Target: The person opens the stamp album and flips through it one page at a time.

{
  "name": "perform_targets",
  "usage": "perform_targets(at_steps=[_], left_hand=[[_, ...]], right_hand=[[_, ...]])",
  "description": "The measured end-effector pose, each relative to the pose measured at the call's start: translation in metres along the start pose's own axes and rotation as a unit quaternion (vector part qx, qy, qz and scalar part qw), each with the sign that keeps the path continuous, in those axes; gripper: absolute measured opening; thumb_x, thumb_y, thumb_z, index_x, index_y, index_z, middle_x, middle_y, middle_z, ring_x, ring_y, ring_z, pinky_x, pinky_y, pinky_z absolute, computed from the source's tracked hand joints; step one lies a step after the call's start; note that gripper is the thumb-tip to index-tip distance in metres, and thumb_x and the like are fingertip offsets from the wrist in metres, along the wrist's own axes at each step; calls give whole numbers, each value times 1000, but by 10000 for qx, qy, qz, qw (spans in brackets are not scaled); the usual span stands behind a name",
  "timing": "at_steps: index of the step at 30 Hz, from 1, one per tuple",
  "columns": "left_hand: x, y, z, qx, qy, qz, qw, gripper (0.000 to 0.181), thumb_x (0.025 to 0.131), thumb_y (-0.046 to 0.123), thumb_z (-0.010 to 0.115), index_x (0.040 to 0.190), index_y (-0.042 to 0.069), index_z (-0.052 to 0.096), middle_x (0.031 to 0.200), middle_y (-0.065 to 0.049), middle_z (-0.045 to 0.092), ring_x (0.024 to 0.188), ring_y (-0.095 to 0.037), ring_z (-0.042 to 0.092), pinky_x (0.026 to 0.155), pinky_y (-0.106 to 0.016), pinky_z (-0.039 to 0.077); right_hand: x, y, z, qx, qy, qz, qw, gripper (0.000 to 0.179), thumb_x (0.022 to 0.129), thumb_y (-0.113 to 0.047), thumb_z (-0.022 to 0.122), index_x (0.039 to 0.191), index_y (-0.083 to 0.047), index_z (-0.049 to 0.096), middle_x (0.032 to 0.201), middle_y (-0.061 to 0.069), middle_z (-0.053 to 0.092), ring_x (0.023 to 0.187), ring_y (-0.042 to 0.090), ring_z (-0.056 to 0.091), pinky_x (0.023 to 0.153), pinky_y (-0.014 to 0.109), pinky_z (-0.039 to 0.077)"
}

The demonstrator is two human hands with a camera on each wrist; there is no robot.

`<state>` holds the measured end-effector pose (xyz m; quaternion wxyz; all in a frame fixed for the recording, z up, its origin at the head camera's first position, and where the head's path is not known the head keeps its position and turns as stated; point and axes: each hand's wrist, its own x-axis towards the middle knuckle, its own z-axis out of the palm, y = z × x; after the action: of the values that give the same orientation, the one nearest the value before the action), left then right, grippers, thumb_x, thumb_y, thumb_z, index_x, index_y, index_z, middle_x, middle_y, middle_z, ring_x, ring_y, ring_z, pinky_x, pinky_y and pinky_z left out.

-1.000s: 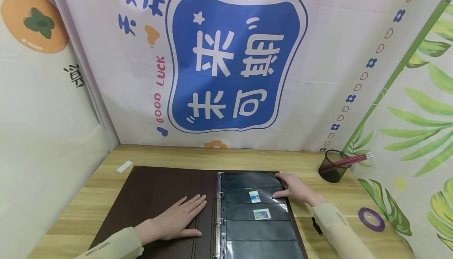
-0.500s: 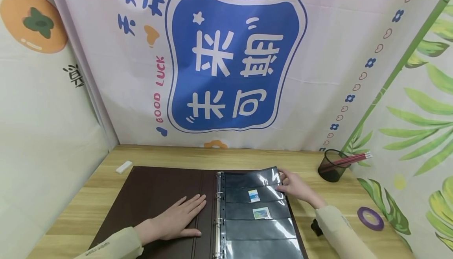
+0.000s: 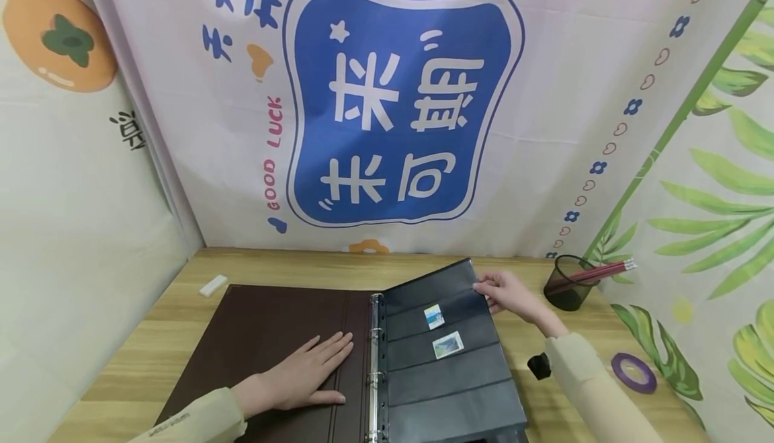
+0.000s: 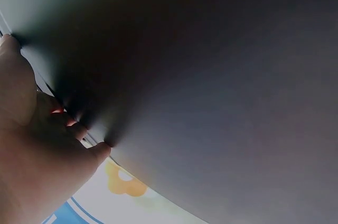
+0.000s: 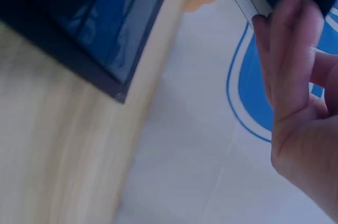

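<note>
A dark brown ring binder (image 3: pixel 260 325) lies spread on the table in the head view, its metal rings (image 3: pixel 374 362) down the middle. Flat on the inside of its left cover rests my left hand (image 3: pixel 302 376), fingers extended; the left wrist view shows the same hand (image 4: pixel 47 139) against the dark cover surface (image 4: pixel 211 108). My right hand (image 3: pixel 508 294) pinches the outer edge of a black stamp page (image 3: pixel 444 396), which is lifted and tilted. Two small stamps, one blue and yellow (image 3: pixel 434 316) and one greenish (image 3: pixel 447 345), sit in its pockets.
A black mesh pencil cup (image 3: pixel 565 292) with red pencils (image 3: pixel 605 271) stands at the back right. Nearer lie a purple tape roll (image 3: pixel 633 372) and a small black object (image 3: pixel 539 366). A white eraser-like block (image 3: pixel 213 286) is at the back left. Printed cloth hangs behind.
My right hand has taken the page's outer edge and raised it off the binder, the hand moving slightly up. The left hand has stayed still.
</note>
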<state>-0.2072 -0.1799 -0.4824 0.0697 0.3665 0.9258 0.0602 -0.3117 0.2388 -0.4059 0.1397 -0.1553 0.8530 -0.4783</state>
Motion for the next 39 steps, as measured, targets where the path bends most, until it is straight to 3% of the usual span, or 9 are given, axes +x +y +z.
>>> perform_targets(at_steps=[5,12,19,26,29,35,39], left_hand=[[0,-1,1,-14,18,-3,10000,87,95,69,40,157,8,30,165,-11,26,151,-31,29,115,-61,32],[-1,-2,3,-141,102,58,9998,86,96,67,41,156,7,30,164,-12,27,151,-32,30,114,-62,33],[-2,-5,7,-233,138,56,9996,86,96,68,40,157,8,30,165,-11,26,152,-31,28,115,-62,32],[-2,-5,7,-268,153,116,9995,86,96,67,41,156,7,30,164,-13,26,151,-34,29,114,-64,31],[-2,-4,5,-245,117,79,9996,86,96,67,41,156,7,29,165,-12,26,151,-33,29,115,-63,31],[-1,-4,5,-163,75,41,9998,87,96,68,40,157,7,29,165,-12,26,151,-32,29,115,-62,32],[-1,-4,5,-178,71,29,9998,87,96,68,41,157,7,29,165,-11,26,152,-32,29,115,-62,32]], right_hand=[[4,-17,0,152,78,201,9997,38,104,-18,49,128,13,50,78,-5,50,59,5,48,57,23,56],[8,-42,0,-82,40,111,9999,40,104,-16,49,132,13,49,78,-3,49,63,8,49,59,24,56],[8,-60,-5,-108,14,230,9997,26,104,-14,49,115,9,54,74,-2,48,61,8,50,56,19,54],[12,-67,-3,138,-82,293,9994,30,105,-17,48,121,8,53,78,-5,50,60,6,49,57,19,53],[12,-64,-1,485,-122,378,9980,31,106,-20,46,122,6,50,83,-3,47,57,4,43,55,18,49],[10,-55,9,1450,-402,577,9869,22,108,-26,39,104,-4,37,103,4,34,58,8,33,55,20,39],[7,-50,15,1958,-480,459,9784,30,109,-34,36,115,-5,40,104,0,41,63,6,36,57,18,39]])
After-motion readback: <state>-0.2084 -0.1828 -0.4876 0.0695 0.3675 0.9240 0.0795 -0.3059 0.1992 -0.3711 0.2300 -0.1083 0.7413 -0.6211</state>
